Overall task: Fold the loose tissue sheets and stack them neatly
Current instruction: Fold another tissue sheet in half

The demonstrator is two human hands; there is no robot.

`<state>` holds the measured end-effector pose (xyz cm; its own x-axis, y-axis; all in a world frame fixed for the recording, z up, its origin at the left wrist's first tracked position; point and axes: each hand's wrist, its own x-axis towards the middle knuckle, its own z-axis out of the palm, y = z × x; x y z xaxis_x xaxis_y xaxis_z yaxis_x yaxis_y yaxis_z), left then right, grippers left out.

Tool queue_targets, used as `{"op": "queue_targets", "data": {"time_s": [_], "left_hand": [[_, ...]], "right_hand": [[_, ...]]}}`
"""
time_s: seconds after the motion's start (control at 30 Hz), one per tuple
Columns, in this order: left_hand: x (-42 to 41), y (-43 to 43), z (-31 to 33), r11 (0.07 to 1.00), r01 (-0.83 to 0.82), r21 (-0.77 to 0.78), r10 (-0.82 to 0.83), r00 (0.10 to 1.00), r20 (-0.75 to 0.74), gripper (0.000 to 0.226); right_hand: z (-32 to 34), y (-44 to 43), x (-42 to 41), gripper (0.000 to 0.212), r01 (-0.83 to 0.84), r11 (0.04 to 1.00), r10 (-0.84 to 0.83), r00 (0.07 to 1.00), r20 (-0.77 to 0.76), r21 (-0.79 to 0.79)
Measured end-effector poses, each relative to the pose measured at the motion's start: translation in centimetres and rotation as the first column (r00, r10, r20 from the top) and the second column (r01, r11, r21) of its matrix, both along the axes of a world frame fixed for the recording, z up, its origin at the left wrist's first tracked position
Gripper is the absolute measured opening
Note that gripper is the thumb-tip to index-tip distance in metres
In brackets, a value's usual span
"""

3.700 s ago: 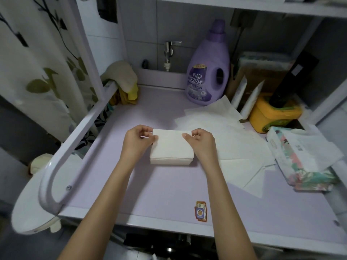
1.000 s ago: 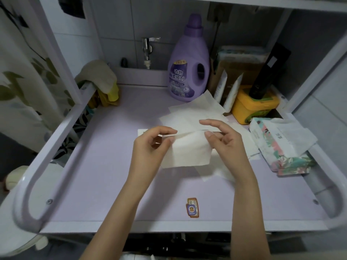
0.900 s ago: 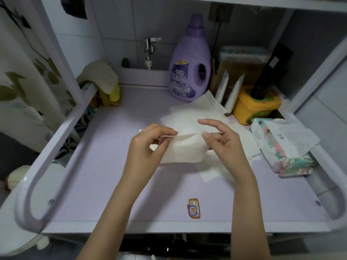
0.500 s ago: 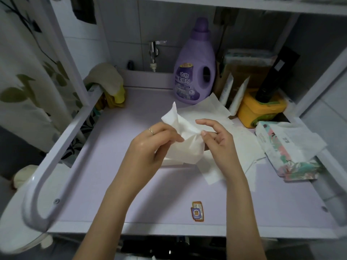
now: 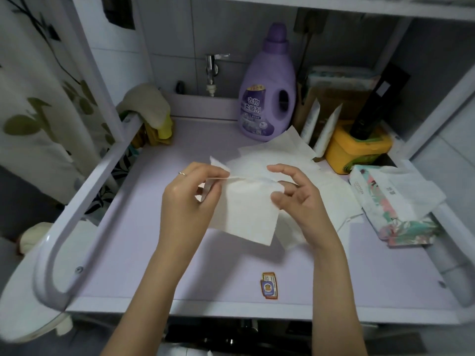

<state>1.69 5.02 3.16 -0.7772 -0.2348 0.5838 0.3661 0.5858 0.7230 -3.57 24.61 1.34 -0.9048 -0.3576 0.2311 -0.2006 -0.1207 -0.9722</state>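
- Where half a second ago it was bunched between the hands with a corner sticking up, the sheet (image 5: 246,214) is now drawn straight along its top edge and hangs flat, doubled over, above the middle of the table (image 5: 123,253).
- The left hand (image 5: 190,201) pinches the top edge at its left end between thumb and fingertips, as it did before.
- The right hand (image 5: 298,201) pinches the right top corner. Its forefinger is raised above the edge, much as before.
- Both hands have spread a little further apart, and that pulls the fold line taut.
- The loose sheets (image 5: 285,147) lie spread on the table beyond and to the right of the hands, unchanged.
- The pack (image 5: 393,201) at the right, the bottle (image 5: 267,98) at the far edge and the tub (image 5: 357,150) stand where they stood.
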Motion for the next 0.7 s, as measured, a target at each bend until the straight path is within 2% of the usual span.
{"op": "queue_targets", "data": {"time_s": [0.1,0.17,0.3,0.47,0.6,0.7], "left_hand": [[0.1,-0.2,-0.2,0.999,-0.011,0.036,0.01,0.999,0.038,0.025],[0.1,-0.3,-0.2,0.999,-0.009,0.042,0.007,0.999,0.032,0.024],[0.3,-0.3,-0.1,1.0,0.01,0.028,-0.01,1.0,0.019,0.017],[0.3,-0.3,-0.1,0.994,0.008,0.11,-0.012,0.999,0.033,0.02],[0.0,-0.8,-0.4,0.989,-0.016,0.146,0.006,0.998,0.067,0.008],[-0.2,-1.2,-0.3,0.981,0.025,0.195,-0.051,0.99,0.133,0.016]], "right_hand": [[0.2,-0.2,0.1,0.019,0.085,0.996,-0.084,0.996,-0.041,0.041],[0.3,-0.4,0.1,0.019,0.137,0.99,-0.136,0.99,-0.043,0.03],[0.5,-0.6,0.2,0.018,0.159,0.986,-0.157,0.987,-0.043,0.043],[0.5,-1.0,0.0,0.015,0.238,0.971,-0.237,0.969,-0.067,0.01],[0.4,-1.2,-0.4,0.019,0.284,0.958,-0.274,0.948,-0.165,0.043],[0.7,-1.5,-0.5,0.008,0.259,0.964,-0.248,0.958,-0.147,0.061]]}}
